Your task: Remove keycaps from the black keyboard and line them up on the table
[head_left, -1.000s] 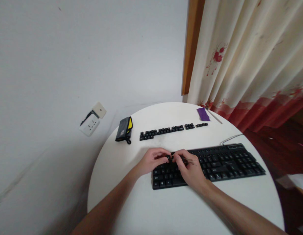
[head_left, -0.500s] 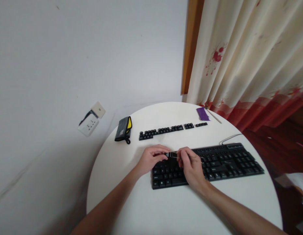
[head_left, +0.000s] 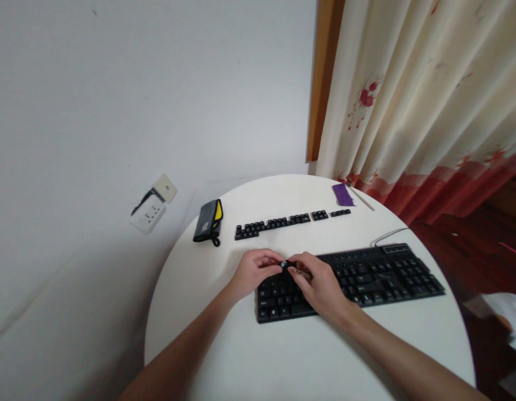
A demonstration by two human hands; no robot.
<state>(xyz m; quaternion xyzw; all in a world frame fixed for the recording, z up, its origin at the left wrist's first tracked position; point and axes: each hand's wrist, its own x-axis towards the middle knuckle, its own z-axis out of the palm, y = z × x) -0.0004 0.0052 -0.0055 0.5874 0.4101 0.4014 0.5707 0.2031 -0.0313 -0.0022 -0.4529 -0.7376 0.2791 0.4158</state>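
Note:
The black keyboard [head_left: 383,281] lies on the round table with my hands over its left end. My left hand [head_left: 255,272] is closed, thumb and fingertips pinching a small dark keycap [head_left: 284,265] above the keys. My right hand [head_left: 320,281] is closed too; in its fingers is a thin wire tool [head_left: 303,274], which looks like a keycap puller. The right fingertips meet the keycap from the other side. Most of the wire tool is hidden by the hand. Behind the keyboard, loose black keycaps [head_left: 278,223] lie in rows.
On the white table [head_left: 236,356], a grey and yellow pouch [head_left: 208,220] lies at the back left. A purple cloth [head_left: 343,195] and a thin stick [head_left: 362,199] lie at the back right. The keyboard cable [head_left: 387,235] runs behind it. A wall and a curtain [head_left: 387,111] border the table.
My right fingers have moved left to the keycap in my left fingertips. The wire loop, earlier stretched out towards the left hand, now sits mostly inside my right hand.

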